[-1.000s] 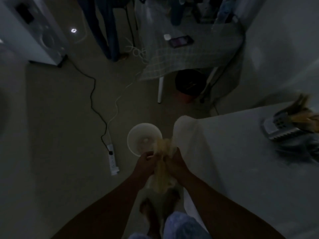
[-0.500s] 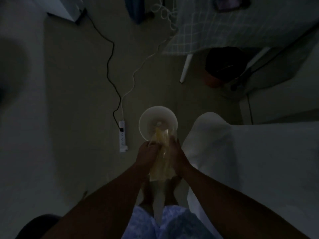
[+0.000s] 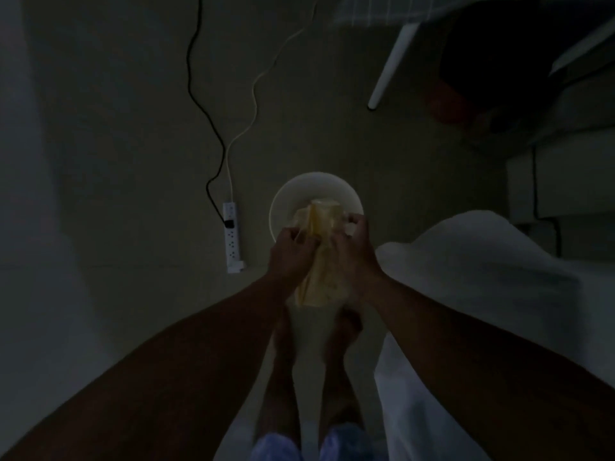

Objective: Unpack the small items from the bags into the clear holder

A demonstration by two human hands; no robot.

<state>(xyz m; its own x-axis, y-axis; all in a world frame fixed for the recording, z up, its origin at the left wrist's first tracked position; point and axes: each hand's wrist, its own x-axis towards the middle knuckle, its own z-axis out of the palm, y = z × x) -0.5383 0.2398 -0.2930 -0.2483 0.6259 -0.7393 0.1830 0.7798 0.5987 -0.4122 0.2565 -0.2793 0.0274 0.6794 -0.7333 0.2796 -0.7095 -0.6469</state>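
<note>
The yellowish bag (image 3: 319,261), pinched at its far end by the left hand (image 3: 293,252) and right hand (image 3: 354,251) over a round white container (image 3: 316,188) on the floor, could tear suddenly and scatter items.

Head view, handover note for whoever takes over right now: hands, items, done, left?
Left hand and right hand both grip the yellowish plastic bag.
The bag is held above the round pale container on the floor, its upper end over the opening.
Done: too dark to tell whether anything has been unpacked.
Left: empty the bag.
Note the power strip to the left.
</note>
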